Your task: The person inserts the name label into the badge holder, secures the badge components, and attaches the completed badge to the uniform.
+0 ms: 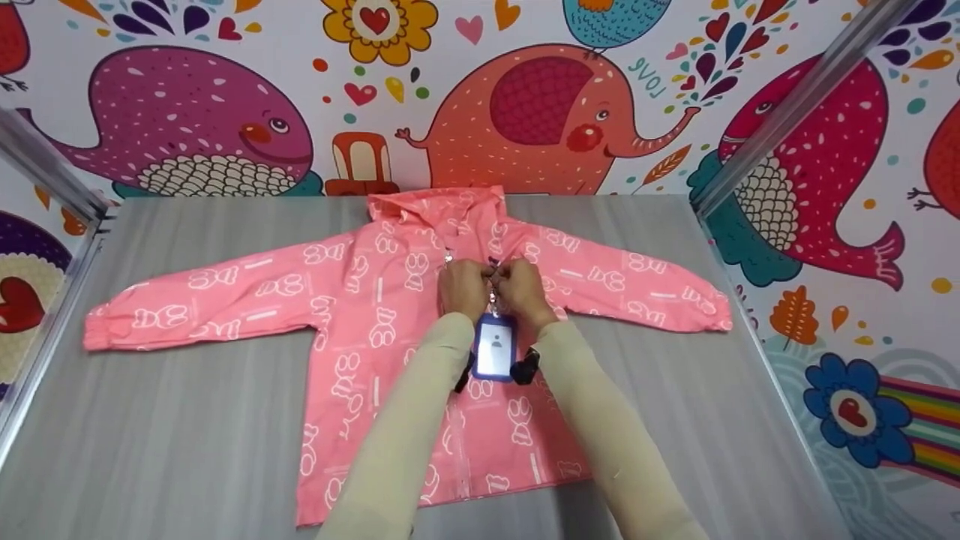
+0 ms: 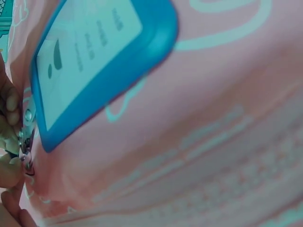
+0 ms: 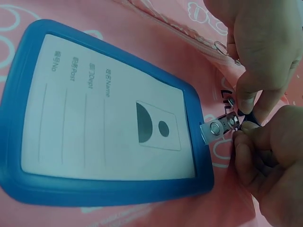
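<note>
A pink hooded jacket (image 1: 382, 300) with white line drawings lies spread on the table, sleeves out to both sides. On its chest lies an ID badge holder (image 1: 495, 346) with a blue frame, its clear strap and metal clip (image 3: 231, 121) at the top end. My left hand (image 1: 463, 289) and right hand (image 1: 523, 289) meet just above the badge. In the right wrist view, the fingertips of both hands pinch a small dark blue piece (image 3: 247, 117) beside the clip. Fingers cover most of that piece. Whether jacket cloth is also pinched, I cannot tell.
The grey table (image 1: 187, 420) carries the jacket, whose hood (image 1: 435, 206) touches the back edge near a printed wall (image 1: 270, 45). Metal posts (image 1: 802, 105) stand at the rear corners. The jacket's zipper (image 1: 463, 442) runs down its front, left of the badge.
</note>
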`<state>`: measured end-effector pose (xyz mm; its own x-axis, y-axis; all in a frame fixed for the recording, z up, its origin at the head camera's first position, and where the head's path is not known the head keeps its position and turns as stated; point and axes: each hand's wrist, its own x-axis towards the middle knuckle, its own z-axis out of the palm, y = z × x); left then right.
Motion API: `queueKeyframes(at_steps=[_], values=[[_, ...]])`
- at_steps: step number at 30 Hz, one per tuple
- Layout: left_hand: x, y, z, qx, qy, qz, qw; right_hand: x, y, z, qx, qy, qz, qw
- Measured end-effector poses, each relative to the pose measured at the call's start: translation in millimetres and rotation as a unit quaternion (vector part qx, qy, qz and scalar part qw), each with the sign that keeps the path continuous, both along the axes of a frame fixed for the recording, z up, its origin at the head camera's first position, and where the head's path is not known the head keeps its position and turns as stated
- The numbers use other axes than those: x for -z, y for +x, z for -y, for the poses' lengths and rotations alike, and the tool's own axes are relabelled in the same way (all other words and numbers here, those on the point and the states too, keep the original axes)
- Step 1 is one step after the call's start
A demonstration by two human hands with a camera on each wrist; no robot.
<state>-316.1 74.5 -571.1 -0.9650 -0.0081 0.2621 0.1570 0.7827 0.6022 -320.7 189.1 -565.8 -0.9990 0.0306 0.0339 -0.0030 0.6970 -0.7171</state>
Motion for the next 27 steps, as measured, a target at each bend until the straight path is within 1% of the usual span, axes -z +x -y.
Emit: queueKeyframes(at_steps=[5, 8, 13, 15, 19, 23, 25, 27], values=[[1.3, 0.3, 0.9, -0.005, 0.008, 0.016, 0.9998, 0.8, 0.5, 3.2, 0.004, -0.002, 0.000, 1.0000], [2.3, 1.1, 0.1, -0.009, 0.023, 0.023, 0.9994, 1.0, 0.7, 4.5, 0.009, -0.007, 0.001, 0.9999], [1.9, 3.7, -2.0, -0.008, 0.052, 0.050, 0.9973, 0.1, -0.2, 6.2, 0.026, -0.010, 0.009, 0.9996], [1.3, 4.2, -2.3, -0.010, 0.055, 0.055, 0.9969, -0.5, -0.7, 6.7, 0.031, -0.015, 0.011, 0.9993], [1.0, 5.1, -2.8, -0.019, 0.044, 0.040, 0.9981, 0.5, -0.4, 5.9, 0.027, -0.037, 0.017, 0.9988], [0.6, 5.7, -2.5, -0.015, 0.031, 0.026, 0.9991, 3.2, 1.3, 3.2, 0.030, -0.076, 0.029, 0.9962], [-0.2, 5.7, -1.8, -0.013, 0.028, 0.028, 0.9991, 3.1, 2.6, 1.2, 0.041, -0.097, 0.046, 0.9934], [-0.9, 5.6, -0.8, -0.016, 0.030, 0.035, 0.9988, 1.5, 4.3, -0.8, 0.052, -0.124, 0.076, 0.9879]])
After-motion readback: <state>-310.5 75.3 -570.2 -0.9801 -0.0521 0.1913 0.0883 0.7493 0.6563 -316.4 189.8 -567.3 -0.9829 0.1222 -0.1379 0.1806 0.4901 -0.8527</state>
